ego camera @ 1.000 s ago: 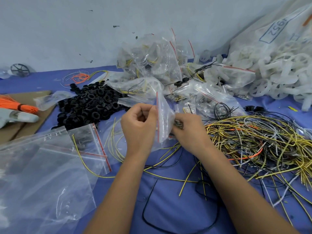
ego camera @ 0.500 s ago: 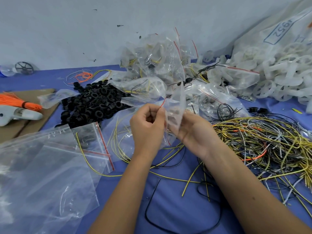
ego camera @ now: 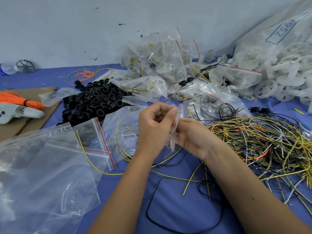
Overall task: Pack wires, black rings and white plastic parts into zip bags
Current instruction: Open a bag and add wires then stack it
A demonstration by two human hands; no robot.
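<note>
Clear plastic zip bag with a red seal line [ego camera: 173, 132] has collapsed edge-on between both hands: left hand [ego camera: 154, 128] fingers now pinch its top, right hand [ego camera: 190, 135] fingers clamp its lower side. Likely opening it for tangled yellow-black wires [ego camera: 253, 142] just right of the fingers.

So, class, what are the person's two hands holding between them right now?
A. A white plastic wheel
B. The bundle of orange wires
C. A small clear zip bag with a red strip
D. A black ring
C: the left hand and the right hand both pinch a small clear zip bag with a red strip between them, above the blue table.
</note>
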